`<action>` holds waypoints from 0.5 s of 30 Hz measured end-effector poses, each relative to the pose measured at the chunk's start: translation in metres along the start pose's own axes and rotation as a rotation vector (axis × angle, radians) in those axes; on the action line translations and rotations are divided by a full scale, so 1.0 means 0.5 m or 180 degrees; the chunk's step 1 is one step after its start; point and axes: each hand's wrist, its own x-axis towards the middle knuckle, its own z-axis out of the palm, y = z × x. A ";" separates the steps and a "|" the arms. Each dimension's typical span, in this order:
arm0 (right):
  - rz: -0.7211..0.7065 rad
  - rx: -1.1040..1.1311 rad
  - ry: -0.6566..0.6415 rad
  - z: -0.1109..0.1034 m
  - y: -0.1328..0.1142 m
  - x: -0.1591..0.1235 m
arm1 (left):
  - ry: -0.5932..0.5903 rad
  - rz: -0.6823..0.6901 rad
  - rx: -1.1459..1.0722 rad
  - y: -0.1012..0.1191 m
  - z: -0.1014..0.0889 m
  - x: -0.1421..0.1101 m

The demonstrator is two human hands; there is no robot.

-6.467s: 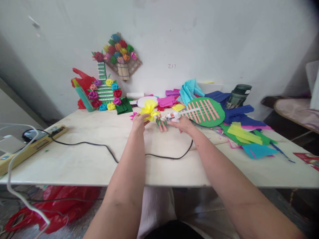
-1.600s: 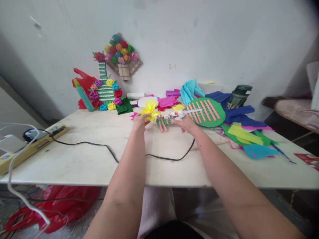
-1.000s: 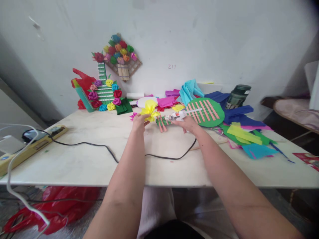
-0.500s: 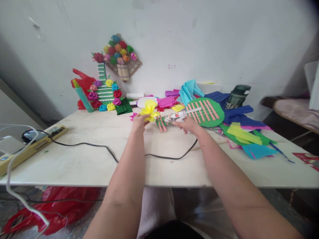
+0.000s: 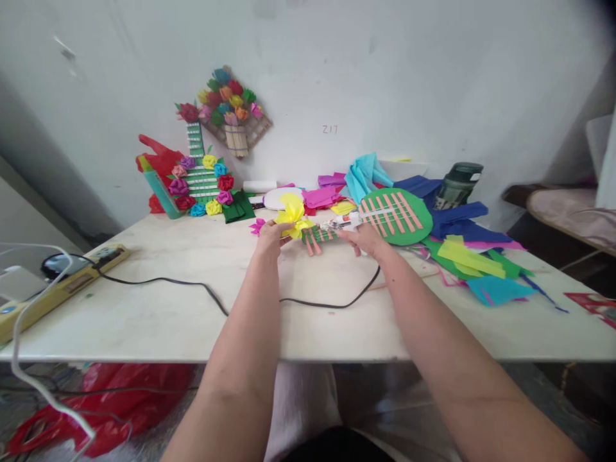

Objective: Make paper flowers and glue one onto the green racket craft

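My left hand [image 5: 270, 233] pinches a yellow paper flower [image 5: 292, 215] just above the table [image 5: 168, 308]. My right hand [image 5: 363, 239] is wrapped round a white glue gun [image 5: 344, 222], whose nozzle points left toward the flower. Between the two hands lies a small green piece with pink strips [image 5: 315, 237], and the flower now sits close to its left end. The gun's black cord [image 5: 332, 301] runs across the table toward the left. A small pink paper flower [image 5: 258, 226] lies beside my left hand.
A green disc with pink strips [image 5: 397, 215] lies behind my right hand, among heaps of coloured paper [image 5: 476, 256]. Finished flower crafts [image 5: 205, 183] lean on the wall. A dark green flask [image 5: 457, 185] stands at the back right. A yellow power strip [image 5: 62, 282] sits at left.
The yellow flower has moved slightly right, closer to the green piece with pink strips. My right hand and the glue gun have barely shifted.
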 end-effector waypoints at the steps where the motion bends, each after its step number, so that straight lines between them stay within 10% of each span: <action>1: -0.0026 0.0101 0.0067 0.000 0.006 0.003 | 0.0014 -0.0044 0.0096 0.002 0.002 -0.004; 15: 0.0439 0.1476 0.0818 0.010 0.005 0.004 | -0.0270 -0.0174 0.0168 -0.014 0.026 -0.010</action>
